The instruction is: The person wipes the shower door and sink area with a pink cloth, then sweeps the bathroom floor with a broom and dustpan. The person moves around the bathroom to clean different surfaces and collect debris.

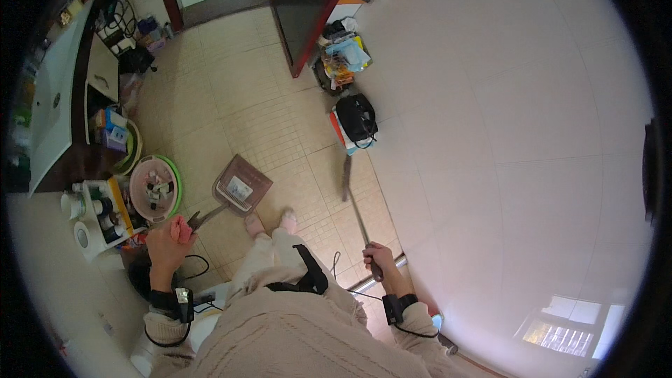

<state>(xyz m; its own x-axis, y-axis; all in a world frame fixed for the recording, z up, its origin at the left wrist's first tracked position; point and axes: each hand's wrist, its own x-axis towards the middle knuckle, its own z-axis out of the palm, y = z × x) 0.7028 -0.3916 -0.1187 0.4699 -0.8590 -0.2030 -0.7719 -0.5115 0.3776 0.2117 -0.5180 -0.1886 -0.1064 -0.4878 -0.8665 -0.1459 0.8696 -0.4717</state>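
Note:
My left hand grips the upper end of a long-handled dustpan, and something pink, perhaps a cloth, is bunched in the same grasp. The brown dustpan rests on the tiled floor in front of my feet, a pale label on it. In my right hand is the handle of a broom. Its narrow brush head is at the floor near the right wall, just short of a black bag on a stack of items.
A pink basin holding small items stands by a white rack of bottles on the left. Beyond is a dark-sided cabinet. An open dark-red-framed door and a pile of bags line the right side.

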